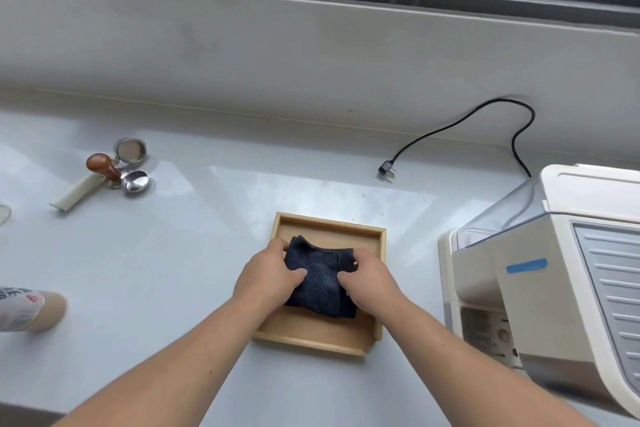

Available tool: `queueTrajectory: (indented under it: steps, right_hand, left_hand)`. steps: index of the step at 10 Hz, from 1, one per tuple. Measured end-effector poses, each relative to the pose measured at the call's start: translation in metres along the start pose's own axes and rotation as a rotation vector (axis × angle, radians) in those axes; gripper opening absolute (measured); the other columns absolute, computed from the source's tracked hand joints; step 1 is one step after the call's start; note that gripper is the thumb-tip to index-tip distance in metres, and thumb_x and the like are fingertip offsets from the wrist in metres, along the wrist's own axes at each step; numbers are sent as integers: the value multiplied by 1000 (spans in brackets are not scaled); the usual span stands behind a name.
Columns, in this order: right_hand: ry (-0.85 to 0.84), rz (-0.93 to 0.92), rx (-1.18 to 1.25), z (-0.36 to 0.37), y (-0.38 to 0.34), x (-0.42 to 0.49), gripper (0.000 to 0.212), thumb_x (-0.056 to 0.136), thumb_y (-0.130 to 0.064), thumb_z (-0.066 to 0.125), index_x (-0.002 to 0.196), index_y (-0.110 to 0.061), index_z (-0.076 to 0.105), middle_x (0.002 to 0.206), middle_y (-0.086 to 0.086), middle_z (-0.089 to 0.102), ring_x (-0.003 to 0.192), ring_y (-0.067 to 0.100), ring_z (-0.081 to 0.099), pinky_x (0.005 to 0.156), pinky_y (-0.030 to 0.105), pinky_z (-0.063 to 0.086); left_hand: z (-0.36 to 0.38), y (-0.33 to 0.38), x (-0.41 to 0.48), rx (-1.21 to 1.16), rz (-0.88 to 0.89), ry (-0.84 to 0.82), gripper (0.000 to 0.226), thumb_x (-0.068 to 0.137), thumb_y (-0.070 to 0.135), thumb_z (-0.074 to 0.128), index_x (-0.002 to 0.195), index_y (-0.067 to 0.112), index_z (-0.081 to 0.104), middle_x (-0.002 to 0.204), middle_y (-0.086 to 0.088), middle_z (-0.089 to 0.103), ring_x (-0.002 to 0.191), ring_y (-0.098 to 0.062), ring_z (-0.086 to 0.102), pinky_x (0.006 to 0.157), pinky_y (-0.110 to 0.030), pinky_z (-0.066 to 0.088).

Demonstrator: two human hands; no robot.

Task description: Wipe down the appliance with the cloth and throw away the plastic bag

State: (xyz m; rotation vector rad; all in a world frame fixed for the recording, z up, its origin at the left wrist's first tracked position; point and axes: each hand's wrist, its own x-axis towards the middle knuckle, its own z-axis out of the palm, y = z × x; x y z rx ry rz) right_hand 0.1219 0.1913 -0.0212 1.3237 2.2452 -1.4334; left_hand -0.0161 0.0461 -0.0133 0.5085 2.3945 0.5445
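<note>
Head view: both hands pinch the folded dark cloth (320, 276) in the wooden tray (379, 236); left hand (268, 276) fingers grasp its left edge, right hand (372, 279) fingers its right; the coffee machine (554, 288) stands on the desk right of the fingers, nearer the right hand.

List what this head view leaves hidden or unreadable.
- Cream appliance: its right side is cut off by the frame edge; the small panel markings are too blurred to read.
- Dark folded cloth in the wooden tray: both edges covered by the left hand and right hand.
- Printed bag-like thing: cropped at the left edge.
</note>
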Motion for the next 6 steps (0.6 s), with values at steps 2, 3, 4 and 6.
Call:
queueTrajectory:
  steps: [2,3,4,6]
  right_hand:
    - [38,-27,-109,0,2,-1,27,87,-22,59,114,-24,60,91,-3,71,82,20,69,75,37,59]
    - [84,-45,-178,-3,2,-4,31,88,-30,61,118,-26,56,87,-5,72,79,16,69,69,34,57]
    - [145,-55,-208,-9,-1,-9,41,88,-38,62,127,-28,52,89,-10,70,72,7,66,61,30,49]
    - [253,-239,-259,-17,-6,-17,54,94,-44,61,142,-27,47,140,-3,55,107,12,61,88,30,48]
  left_hand:
    - [0,0,-1,74,26,43,59,81,45,75,134,31,53,103,6,68,93,-20,64,71,-31,45]
    - [-3,-1,-3,102,50,79,63,79,46,73,137,32,51,113,7,67,95,-19,65,72,-31,49]
    - [-9,2,-8,118,78,99,67,80,47,72,141,32,48,131,6,62,109,-22,67,83,-35,54]
    - [-17,12,-14,114,205,158,69,84,54,68,147,32,48,148,8,55,128,-19,59,99,-36,51]
